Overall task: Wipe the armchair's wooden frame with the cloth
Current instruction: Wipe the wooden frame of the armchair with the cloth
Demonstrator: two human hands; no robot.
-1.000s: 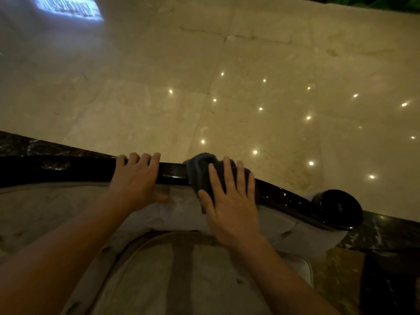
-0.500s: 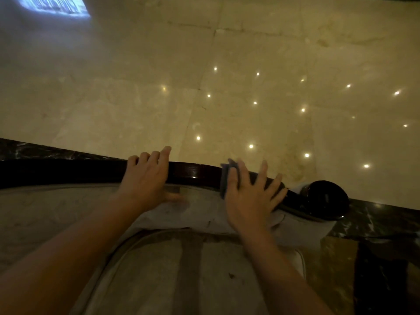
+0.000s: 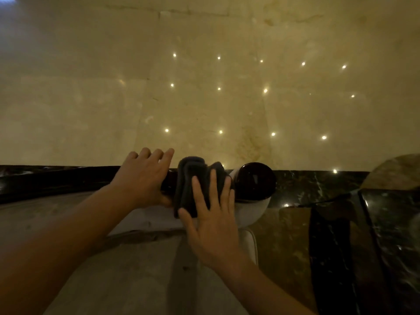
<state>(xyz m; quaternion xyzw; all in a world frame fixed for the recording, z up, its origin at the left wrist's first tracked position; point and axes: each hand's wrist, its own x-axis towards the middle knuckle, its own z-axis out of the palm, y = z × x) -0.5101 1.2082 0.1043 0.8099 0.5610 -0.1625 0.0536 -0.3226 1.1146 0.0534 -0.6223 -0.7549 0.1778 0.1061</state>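
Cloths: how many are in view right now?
1. The dark cloth lies bunched over the frame, pressed under the right hand, beside the left hand. Others may be hidden.

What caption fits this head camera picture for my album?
Right hand presses a dark cloth on the armchair's wooden frame; left hand rests beside it.

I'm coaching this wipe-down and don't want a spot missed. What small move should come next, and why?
Probably slide the right hand and its dark cloth rightward onto the rounded end of the frame. The cloth is pressed on the rail just short of that glossy knob, while the left hand rests on the rail beside it.
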